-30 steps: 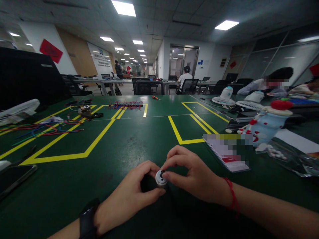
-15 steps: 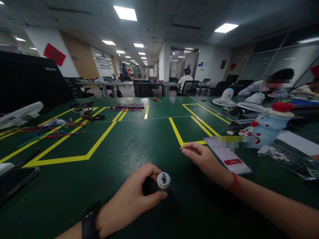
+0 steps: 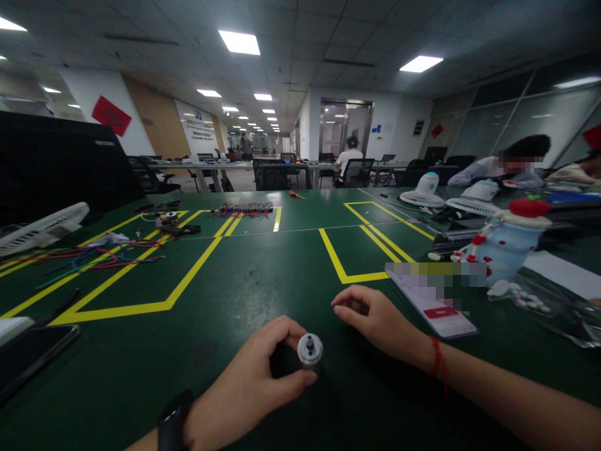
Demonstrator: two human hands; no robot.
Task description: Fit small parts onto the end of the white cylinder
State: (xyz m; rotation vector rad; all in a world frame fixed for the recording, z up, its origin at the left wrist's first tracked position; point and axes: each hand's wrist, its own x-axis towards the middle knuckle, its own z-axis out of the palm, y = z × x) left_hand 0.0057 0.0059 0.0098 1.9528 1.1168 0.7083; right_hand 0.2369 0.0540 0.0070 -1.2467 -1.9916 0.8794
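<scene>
My left hand (image 3: 256, 376) grips a small silver cylindrical motor (image 3: 310, 352) between thumb and fingers. The motor stands upright, with its short dark shaft pointing up; its lower side is partly hidden by my thumb. To the right of it, my right hand (image 3: 370, 316) hovers low over or rests on the green tabletop (image 3: 225, 351), apart from the motor. Its fingers are loosely curved, with a gap between thumb and forefinger and nothing visible in them. A phone (image 3: 436, 307) with a lit screen and a red button lies just beyond my right wrist.
Loose coloured wires (image 3: 107, 254) and a wire bundle (image 3: 241, 210) lie by yellow tape lines (image 3: 122, 312). A dark phone (image 3: 42, 351) is at left. At right stand a blue strawberry-topped bottle (image 3: 511, 244) and a white fan (image 3: 425, 191). A screwdriver (image 3: 295, 195) lies far back.
My right hand has come slightly left, nearer the motor, and its fingers are a little more curled. My left hand keeps its hold. The whole view has shifted slightly.
</scene>
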